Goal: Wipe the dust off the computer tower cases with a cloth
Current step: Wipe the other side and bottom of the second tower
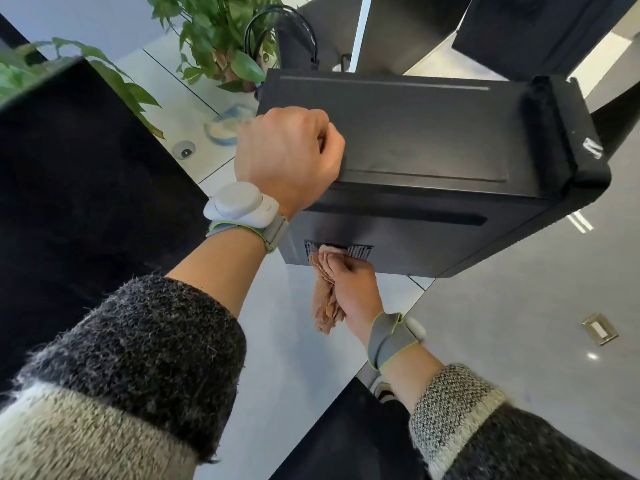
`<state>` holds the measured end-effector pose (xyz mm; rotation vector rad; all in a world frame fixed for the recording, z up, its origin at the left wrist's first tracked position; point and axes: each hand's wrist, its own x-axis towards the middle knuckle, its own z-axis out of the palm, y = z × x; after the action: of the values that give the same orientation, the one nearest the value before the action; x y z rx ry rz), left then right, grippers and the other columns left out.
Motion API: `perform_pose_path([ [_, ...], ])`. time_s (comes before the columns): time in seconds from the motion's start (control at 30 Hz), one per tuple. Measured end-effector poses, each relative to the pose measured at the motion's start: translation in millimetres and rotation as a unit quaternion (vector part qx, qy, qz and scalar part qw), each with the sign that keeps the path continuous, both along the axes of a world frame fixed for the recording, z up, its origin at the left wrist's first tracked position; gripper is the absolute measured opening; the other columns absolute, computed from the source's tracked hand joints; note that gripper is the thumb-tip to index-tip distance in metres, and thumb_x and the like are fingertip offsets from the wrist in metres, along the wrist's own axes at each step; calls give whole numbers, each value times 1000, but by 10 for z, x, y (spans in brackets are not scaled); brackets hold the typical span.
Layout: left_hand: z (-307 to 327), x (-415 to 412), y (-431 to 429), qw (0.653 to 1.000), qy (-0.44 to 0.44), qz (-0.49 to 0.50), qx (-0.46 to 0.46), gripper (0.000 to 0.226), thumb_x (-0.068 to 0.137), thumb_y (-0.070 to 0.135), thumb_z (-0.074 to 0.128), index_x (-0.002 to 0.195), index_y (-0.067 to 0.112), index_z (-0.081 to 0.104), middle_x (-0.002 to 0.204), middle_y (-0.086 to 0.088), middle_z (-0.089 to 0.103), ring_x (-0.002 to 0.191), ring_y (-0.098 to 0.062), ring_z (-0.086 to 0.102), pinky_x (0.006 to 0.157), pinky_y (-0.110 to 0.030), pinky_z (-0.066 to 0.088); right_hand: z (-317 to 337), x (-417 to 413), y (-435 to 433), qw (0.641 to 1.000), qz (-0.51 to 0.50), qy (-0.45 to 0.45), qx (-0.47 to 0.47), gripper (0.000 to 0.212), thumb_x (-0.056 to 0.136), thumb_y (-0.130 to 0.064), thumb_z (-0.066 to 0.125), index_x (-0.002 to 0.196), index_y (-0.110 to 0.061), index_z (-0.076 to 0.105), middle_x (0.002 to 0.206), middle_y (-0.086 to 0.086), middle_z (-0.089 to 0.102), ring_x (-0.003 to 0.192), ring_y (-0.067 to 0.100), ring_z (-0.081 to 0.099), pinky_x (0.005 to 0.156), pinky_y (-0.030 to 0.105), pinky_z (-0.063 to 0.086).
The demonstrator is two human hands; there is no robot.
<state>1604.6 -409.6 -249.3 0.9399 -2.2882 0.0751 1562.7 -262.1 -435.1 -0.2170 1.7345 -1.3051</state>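
Fingers [346, 266] of the right hand [356, 292] are curled tightly round the cloth [323, 299], which is pressed against the mesh vent [360, 251] low on the side of the tower case [433, 133]. The left hand [287, 157] is closed over the top edge of the tower case, fingers folded. The cloth is judged soft and light, best held bunched; the tower case is judged rigid and heavy, best steadied at that edge.
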Motion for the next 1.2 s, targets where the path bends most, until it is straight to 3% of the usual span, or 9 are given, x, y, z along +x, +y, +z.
perform_pose_path([
  [0.07,7,-11,-1,1000,2,0,-2,39,86,28,57,58,14,33,51,2,29,45,-31,38,44,-29,31,-8,54,-33,1000,17,12,15,33,106,-28,60,87,-7,78,75,1,77,63,13,69,54,20,49],
  [0.23,-7,-6,-12,1000,-7,-8,0,40,88,28,53,58,14,31,50,1,27,46,-30,36,49,-29,24,-137,156,-256,997,38,-15,68,32,93,-32,62,79,-9,80,85,6,80,79,36,74,72,49,59],
  [0.4,-36,0,-8,1000,6,-14,4,38,89,29,52,58,14,36,50,2,31,46,-30,39,47,-30,32,-107,349,-328,999,13,-24,-20,34,105,-21,56,89,3,74,88,9,80,80,21,78,73,32,62],
  [0.5,-23,-6,-8,1000,9,-24,10,38,90,28,52,58,13,39,51,2,34,47,-29,39,47,-32,34,-252,362,-399,998,53,-13,28,40,90,-44,60,88,-11,81,88,6,81,84,29,79,77,45,65],
  [0.67,-37,-24,-21,1000,14,-23,3,37,90,28,53,57,13,42,50,1,37,44,-27,40,43,-36,45,-268,460,-589,989,17,-132,68,34,104,-23,64,72,-16,74,73,-3,76,48,19,59,42,23,31],
  [0.77,-45,-25,-44,1000,9,-20,3,37,90,29,50,58,12,47,50,-1,43,45,-28,47,46,-41,50,-187,598,-738,993,31,-111,27,38,107,-15,58,71,-14,69,54,-10,66,41,4,56,34,16,34],
  [0.9,-40,-12,-42,999,20,-25,3,37,90,28,52,57,14,45,50,2,40,44,-26,45,44,-39,47,-246,698,-755,993,8,-118,8,58,107,-11,57,50,-21,60,47,-12,56,43,9,50,37,17,33],
  [1.1,-20,-28,0,999,28,-18,-6,39,84,24,60,56,15,34,50,4,27,43,-28,32,43,-28,30,-743,596,-737,994,-39,-83,66,28,97,-15,69,73,-7,79,88,13,80,86,31,75,81,40,57],
  [1.2,-28,-21,-8,999,19,-30,-3,40,87,24,57,57,16,32,51,5,26,44,-27,32,46,-28,28,-806,542,-806,991,0,-85,99,26,97,-19,70,80,-3,80,83,6,77,87,25,71,78,32,53],
])
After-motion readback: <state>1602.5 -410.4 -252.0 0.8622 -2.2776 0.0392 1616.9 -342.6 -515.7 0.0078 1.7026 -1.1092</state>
